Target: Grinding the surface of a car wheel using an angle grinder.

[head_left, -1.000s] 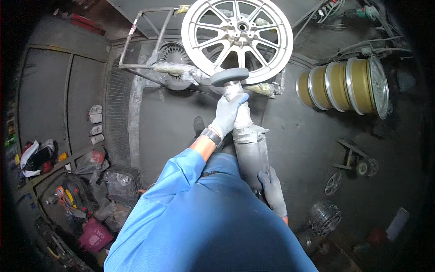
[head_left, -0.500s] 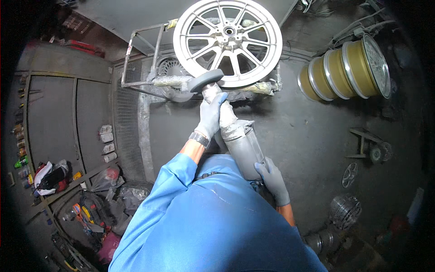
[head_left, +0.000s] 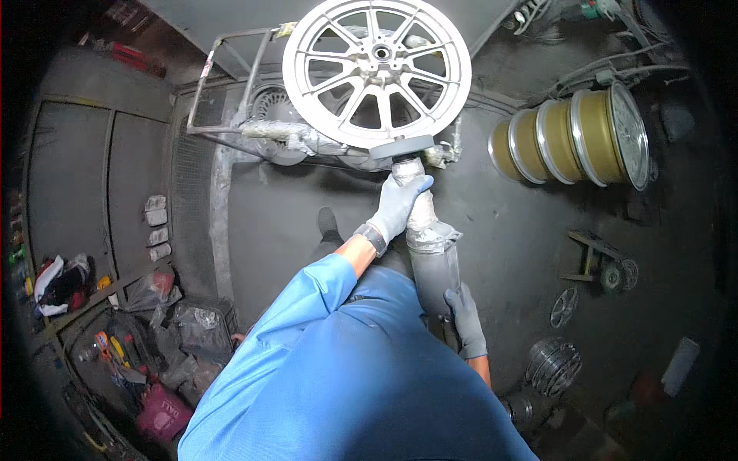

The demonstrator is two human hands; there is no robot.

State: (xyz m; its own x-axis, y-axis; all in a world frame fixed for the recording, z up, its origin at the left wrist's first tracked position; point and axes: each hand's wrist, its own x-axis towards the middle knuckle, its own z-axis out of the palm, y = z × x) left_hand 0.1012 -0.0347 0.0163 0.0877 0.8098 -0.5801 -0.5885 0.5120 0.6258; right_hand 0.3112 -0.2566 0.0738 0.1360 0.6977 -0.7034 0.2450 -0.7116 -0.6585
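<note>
A row of gold-coloured metal wheel rims [head_left: 573, 137] stands on the dusty grey floor [head_left: 507, 246] at the right (their faces edge-on), while crumpled plastic bags [head_left: 181, 323] and small coloured tools [head_left: 111, 349] lie lower left.

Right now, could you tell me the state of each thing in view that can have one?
Left hand: gloved, gripping the grinder's neck.
Right hand: gloved, holding the grinder's rear.
Grinder: disc against the wheel's lower rim.
Alloy wheel: upright on a metal stand.
Gold rims: stacked sideways, untouched.

Single head view looks steeply down, close.
</note>
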